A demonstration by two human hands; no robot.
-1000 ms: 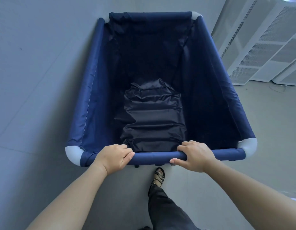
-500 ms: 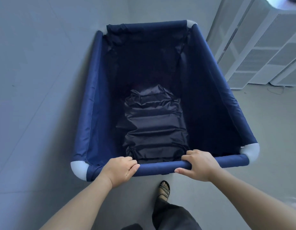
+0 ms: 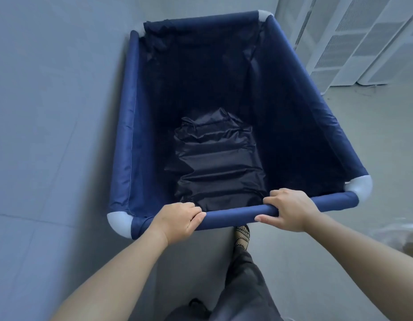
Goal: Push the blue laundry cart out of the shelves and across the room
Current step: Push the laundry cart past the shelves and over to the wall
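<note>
Grey floor tiles (image 3: 50,158) cover the area, with white perforated panel units (image 3: 353,42) standing at the upper right. The blue laundry cart (image 3: 124,135) sits on the floor directly ahead of the person and fills the middle of the view. Its right side is near the panel units but apart from them. The cart's top frame consists of padded blue rails joined by pale corner fittings (image 3: 359,188). Its fabric walls slope down to a wrinkled dark liner (image 3: 214,172) lying across the bottom. The near rail (image 3: 231,213) runs crosswise closest to the person. The left hand (image 3: 177,218) grasps this rail toward its left end, just beside the near-left corner fitting, with the fingers curled round the padding. The right hand (image 3: 291,209) grasps the same rail right of centre, with the fingers wrapped over the top into the cart and the thumb laid along the rail's near face. Both forearms extend from the lower edge of the view to the rail. One sandalled foot (image 3: 242,235) stands on the floor below the rail, between the two hands, with a dark trouser leg (image 3: 247,281) above it. A pale object at the right edge is too blurred to identify.
</note>
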